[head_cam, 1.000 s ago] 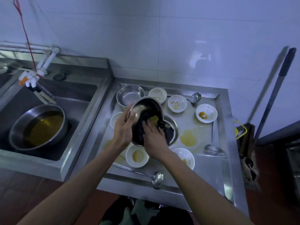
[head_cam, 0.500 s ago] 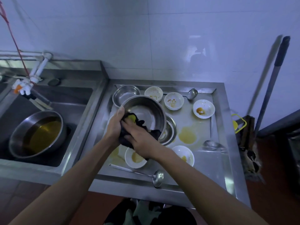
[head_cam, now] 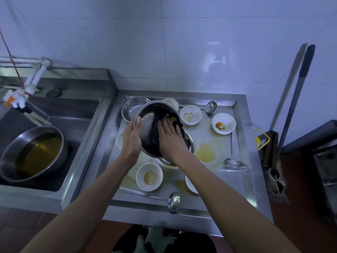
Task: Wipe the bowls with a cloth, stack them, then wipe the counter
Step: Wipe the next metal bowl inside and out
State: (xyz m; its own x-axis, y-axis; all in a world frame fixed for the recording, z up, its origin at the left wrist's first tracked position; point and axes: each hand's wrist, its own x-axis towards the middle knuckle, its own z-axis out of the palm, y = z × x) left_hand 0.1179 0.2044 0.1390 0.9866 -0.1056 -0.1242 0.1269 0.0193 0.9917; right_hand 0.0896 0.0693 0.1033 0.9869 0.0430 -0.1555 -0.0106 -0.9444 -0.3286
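Note:
A steel bowl (head_cam: 148, 115) is tilted toward me above the steel counter (head_cam: 244, 181). My left hand (head_cam: 132, 138) holds its left rim and underside. My right hand (head_cam: 170, 137) presses a dark cloth (head_cam: 155, 132) flat against the inside of the bowl. Another steel bowl (head_cam: 130, 108) sits behind it, and a third is mostly hidden under my right hand. Small white bowls with sauce stains lie around: one (head_cam: 149, 177) near the front, one (head_cam: 191, 115) at the back, one (head_cam: 224, 123) to the right. Yellow spills (head_cam: 207, 153) mark the counter.
Ladles lie on the counter at the front (head_cam: 173, 199), back (head_cam: 211, 106) and right (head_cam: 234, 163). A sink (head_cam: 76, 114) on the left holds a large steel basin of yellow liquid (head_cam: 34, 152). A mop handle (head_cam: 297, 94) leans on the wall at right.
The bowl has turned so its opening faces more toward me. My right hand has moved from the lower rim to flat inside the bowl with the cloth. My left hand stays on the left rim.

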